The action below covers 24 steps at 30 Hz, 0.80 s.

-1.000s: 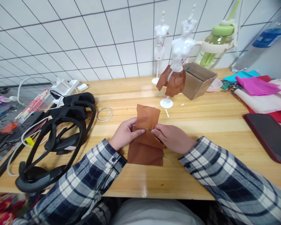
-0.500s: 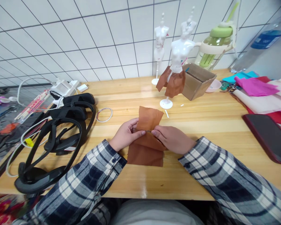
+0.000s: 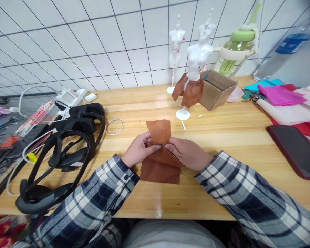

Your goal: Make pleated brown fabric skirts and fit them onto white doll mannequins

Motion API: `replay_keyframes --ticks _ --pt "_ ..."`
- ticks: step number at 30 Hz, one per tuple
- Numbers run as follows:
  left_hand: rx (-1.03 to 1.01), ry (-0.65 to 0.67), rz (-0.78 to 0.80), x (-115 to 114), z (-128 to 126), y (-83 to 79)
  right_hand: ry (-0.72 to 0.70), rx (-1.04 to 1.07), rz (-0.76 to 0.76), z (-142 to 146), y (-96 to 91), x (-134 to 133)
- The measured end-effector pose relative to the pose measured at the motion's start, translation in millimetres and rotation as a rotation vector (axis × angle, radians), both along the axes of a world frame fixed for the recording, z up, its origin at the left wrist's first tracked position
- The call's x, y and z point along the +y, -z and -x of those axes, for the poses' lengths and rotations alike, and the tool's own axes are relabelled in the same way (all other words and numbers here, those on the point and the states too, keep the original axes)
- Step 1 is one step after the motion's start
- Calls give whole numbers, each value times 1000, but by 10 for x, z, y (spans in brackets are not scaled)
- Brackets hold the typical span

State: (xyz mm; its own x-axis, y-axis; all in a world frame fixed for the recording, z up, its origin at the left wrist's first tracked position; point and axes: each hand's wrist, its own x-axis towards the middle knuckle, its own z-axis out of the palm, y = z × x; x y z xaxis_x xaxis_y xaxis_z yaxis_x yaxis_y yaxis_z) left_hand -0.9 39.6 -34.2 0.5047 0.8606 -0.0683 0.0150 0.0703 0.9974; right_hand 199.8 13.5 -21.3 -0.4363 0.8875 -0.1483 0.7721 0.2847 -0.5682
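Both my hands pinch a piece of brown fabric (image 3: 160, 131) just above the tabletop. My left hand (image 3: 138, 148) is closed on its left side, thumb on top. My right hand (image 3: 187, 151) grips it from the right, its thumb close to the left thumb. Part of the cloth stands up beyond the fingers, and a darker brown part (image 3: 160, 171) lies flat below them. I cannot tell whether these are one piece or two. Behind the hands, a white mini mannequin (image 3: 196, 58) on a stand wears brown cloth (image 3: 192, 93) around its hips.
Black headsets (image 3: 64, 148) with cables lie at left beside a white ring (image 3: 115, 126). A second mannequin (image 3: 176, 44), a cardboard box (image 3: 217, 91) and a green-lidded bottle (image 3: 235, 51) stand at the back. A phone (image 3: 297, 151) and coloured fabrics (image 3: 281, 94) lie at right.
The upper part of the brown fabric has shifted left and looks narrower, gathered between the fingers. My right hand has moved slightly left. Both hands keep their hold.
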Motion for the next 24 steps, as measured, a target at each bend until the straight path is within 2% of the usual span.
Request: replay_keyframes --ticks 16,24 --pt "-18 21 30 -2 -3 -9 -6 -85 -67 9 21 -2" --pt "-4 10 23 9 9 -2 -9 -60 -32 9 9 -2"
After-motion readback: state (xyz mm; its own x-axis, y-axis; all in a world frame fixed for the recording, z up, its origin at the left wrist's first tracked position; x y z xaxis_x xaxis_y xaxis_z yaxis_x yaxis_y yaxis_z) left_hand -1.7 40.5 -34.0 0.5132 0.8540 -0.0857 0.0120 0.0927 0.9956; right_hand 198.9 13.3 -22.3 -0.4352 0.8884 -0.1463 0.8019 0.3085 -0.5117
